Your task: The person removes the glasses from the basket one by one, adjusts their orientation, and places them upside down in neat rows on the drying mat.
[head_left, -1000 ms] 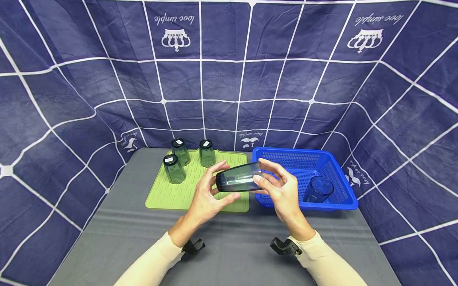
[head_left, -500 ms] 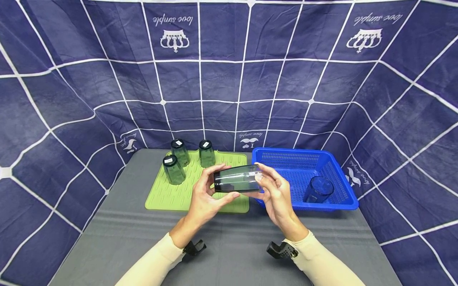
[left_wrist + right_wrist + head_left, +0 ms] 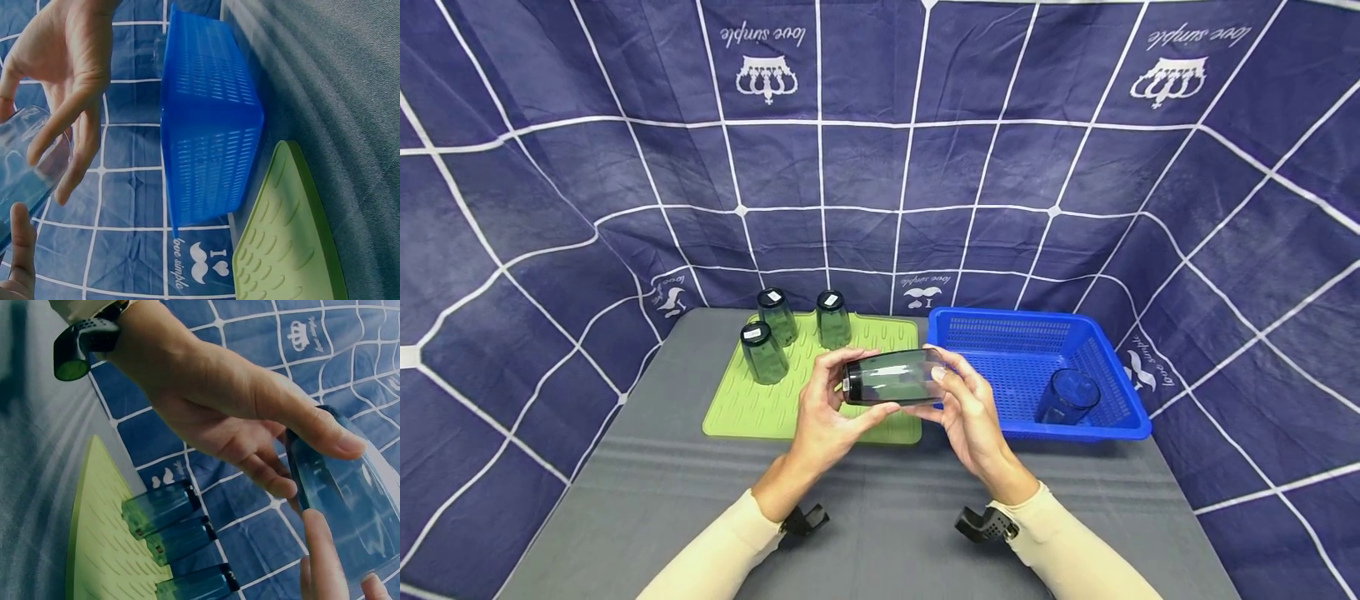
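Observation:
A dark tinted drinking glass [image 3: 895,379] is held sideways above the front of the green mat, its thick base to the left and its mouth to the right. My left hand [image 3: 829,406] grips the base end, thumb below and fingers behind. At the mouth end, my right hand [image 3: 972,412] holds the rim, its thumb on the outer wall. The left wrist view shows the right hand [image 3: 69,62] with fingers at the clear rim. In the right wrist view, the left hand [image 3: 244,419] has its thumb along the glass [image 3: 350,500].
Three green-tinted glasses, including the nearest glass [image 3: 765,357], stand upside down on the left of the ribbed green mat [image 3: 737,417]. To the right, a blue perforated basket [image 3: 977,321] holds another glass [image 3: 1067,398]. Patterned blue cloth [image 3: 865,175] hangs behind the grey table [image 3: 880,517].
The held glass has shifted slightly left, and its base has swung toward the left. My right hand has moved left and inward with it; my left hand has barely moved.

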`<move>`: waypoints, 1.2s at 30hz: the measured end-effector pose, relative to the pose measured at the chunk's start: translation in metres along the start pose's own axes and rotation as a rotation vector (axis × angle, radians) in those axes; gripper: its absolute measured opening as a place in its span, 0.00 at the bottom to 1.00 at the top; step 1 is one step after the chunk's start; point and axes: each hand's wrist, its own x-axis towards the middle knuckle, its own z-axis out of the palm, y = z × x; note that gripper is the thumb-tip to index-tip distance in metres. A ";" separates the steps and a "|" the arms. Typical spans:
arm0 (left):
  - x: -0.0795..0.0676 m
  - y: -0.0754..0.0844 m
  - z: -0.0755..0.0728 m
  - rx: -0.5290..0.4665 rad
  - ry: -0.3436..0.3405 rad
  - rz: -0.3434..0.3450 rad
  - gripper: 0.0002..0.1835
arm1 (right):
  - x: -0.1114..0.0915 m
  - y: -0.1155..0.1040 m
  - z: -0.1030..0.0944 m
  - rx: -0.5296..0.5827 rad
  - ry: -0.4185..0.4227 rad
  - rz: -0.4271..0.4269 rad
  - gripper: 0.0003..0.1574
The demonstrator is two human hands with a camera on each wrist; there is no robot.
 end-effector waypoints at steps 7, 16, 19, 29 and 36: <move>-0.004 0.000 -0.002 0.018 0.003 -0.028 0.47 | -0.001 0.001 -0.003 -0.064 -0.018 0.053 0.37; -0.003 0.000 -0.003 0.049 0.007 -0.037 0.47 | 0.001 0.003 -0.006 -0.104 -0.008 0.083 0.37; -0.003 -0.001 -0.003 0.053 0.008 -0.039 0.47 | 0.001 0.003 -0.006 -0.103 0.003 0.093 0.36; -0.002 0.001 -0.006 0.071 0.007 -0.041 0.46 | 0.002 0.004 -0.005 -0.129 0.001 0.098 0.36; -0.002 0.001 -0.008 0.080 0.009 -0.039 0.45 | 0.002 0.004 -0.003 -0.187 0.039 0.077 0.34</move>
